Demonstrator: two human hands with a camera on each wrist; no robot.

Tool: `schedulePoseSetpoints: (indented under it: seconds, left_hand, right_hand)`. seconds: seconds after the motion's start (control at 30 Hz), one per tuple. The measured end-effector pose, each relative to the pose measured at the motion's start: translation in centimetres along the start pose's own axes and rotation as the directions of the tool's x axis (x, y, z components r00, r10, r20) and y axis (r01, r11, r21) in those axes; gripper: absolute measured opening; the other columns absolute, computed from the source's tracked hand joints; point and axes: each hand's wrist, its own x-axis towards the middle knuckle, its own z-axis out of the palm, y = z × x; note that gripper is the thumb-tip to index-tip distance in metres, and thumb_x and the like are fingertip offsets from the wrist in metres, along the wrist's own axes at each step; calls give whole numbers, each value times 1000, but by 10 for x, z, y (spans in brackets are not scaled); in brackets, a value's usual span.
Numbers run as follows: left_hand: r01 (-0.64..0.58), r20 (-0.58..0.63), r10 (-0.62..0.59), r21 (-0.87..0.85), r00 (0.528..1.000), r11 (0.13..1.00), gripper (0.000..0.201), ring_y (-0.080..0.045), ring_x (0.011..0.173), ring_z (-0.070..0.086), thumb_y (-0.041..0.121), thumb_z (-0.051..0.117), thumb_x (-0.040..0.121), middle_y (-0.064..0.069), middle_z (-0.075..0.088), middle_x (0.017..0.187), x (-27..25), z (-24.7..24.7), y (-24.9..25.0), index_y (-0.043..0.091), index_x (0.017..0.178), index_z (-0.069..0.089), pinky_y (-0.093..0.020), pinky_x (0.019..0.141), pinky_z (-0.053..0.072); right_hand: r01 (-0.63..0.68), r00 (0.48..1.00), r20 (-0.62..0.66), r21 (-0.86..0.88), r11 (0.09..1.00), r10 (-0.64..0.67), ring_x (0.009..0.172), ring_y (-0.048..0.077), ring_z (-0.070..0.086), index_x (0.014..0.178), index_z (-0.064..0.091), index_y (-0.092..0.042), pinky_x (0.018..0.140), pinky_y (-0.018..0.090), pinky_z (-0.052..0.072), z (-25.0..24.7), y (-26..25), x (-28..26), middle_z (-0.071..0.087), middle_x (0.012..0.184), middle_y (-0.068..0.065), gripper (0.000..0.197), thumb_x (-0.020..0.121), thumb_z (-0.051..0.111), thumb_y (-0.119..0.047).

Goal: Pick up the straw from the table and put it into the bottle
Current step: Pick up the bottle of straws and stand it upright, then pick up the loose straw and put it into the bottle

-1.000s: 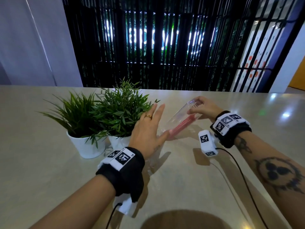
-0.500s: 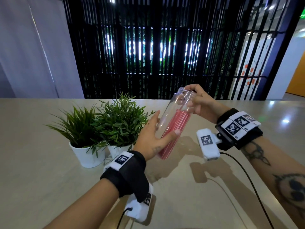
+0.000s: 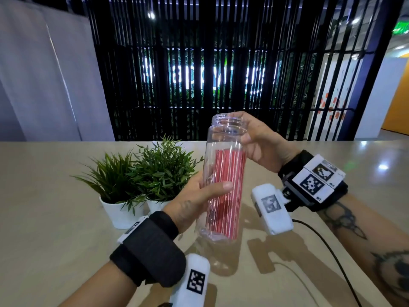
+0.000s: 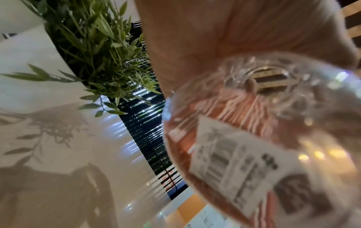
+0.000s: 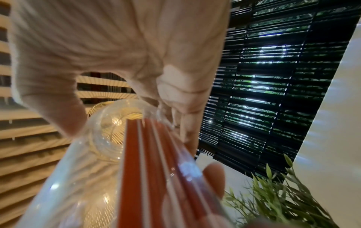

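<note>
Bottle now raised upright, straws below right-hand grip.

Head view looks forward and down over the worktop; both wrist views sit close against the bottle, shared by all.

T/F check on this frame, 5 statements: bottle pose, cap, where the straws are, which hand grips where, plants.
1. The bottle is held roughly upright above the table. True.
2. The bottle has a cap on. False: its threaded mouth is open.
3. The red-and-white straws are inside the bottle. True.
4. The left hand grips the neck. False: it holds the bottle's middle; the right hand holds it near the neck.
5. Two potted plants in white pots stand right of the bottle. False: they are left of it.
</note>
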Motion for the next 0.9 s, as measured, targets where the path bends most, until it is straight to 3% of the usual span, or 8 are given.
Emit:
schedulePoseSetpoints:
  seconds: [0.1,0.17,0.3,0.4,0.53,0.63,0.73,0.9]
  left_hand:
    - [-7,-99,7,2,995,1000,66,-6,88,65,47,74,41,11,69,89,-6,0,0,33,102,53,-36,85,53]
    - [-13,-166,15,8,986,1000,65,-5,86,65,44,73,42,11,69,88,-14,-3,1,32,103,52,-41,90,49]
    - [9,-246,-1,31,969,999,64,-8,87,64,40,66,52,4,62,96,-38,-19,2,21,111,50,-39,85,50]
    - [36,-280,-11,85,960,996,60,-9,89,65,42,66,54,8,67,92,-62,-30,0,25,110,52,-38,84,50]
    - [72,-319,-27,131,947,989,63,-3,83,65,54,71,45,13,70,87,-97,-29,-3,33,102,54,-27,76,46]
    - [110,-338,-56,144,939,983,81,-5,87,66,67,73,34,11,70,93,-122,-26,-6,35,106,54,-28,77,47]
    - [149,-345,-88,154,935,977,81,-5,91,65,71,71,32,16,70,96,-145,-29,-9,42,105,53,-33,82,47]
    - [183,-381,-112,156,918,971,79,-10,89,66,69,73,35,14,70,93,-173,-38,-12,39,107,55,-39,84,48]
  right_hand:
    - [-37,999,-41,-13,999,36,96,12,65,114,45,-27,80,30,57,7,2,-3,58,112,-1,63,54,63,-21]
    - [-69,993,-110,-138,988,54,98,7,62,115,42,-35,86,29,54,11,2,-11,56,112,-9,62,58,66,-25]
    - [-139,952,-306,-517,845,-31,76,5,53,103,48,-20,69,16,42,30,5,-43,55,105,-4,25,83,60,-10]
    - [-116,974,-215,-744,658,-72,69,11,50,87,55,-12,60,13,39,54,16,-73,57,88,-2,6,84,58,-10]
    - [-104,987,-47,-912,396,151,69,10,50,84,59,-15,65,29,45,88,43,-99,60,85,-2,7,83,59,-22]
    - [-43,940,32,-977,211,340,75,12,46,97,58,-18,64,28,35,114,66,-111,59,97,-3,21,83,57,-33]
    - [57,869,114,-990,132,481,86,19,49,106,57,-16,65,28,29,138,83,-123,56,110,2,28,85,55,-34]
    - [162,785,210,-978,134,582,97,28,55,108,56,-13,65,32,33,163,100,-142,55,111,5,31,83,58,-31]
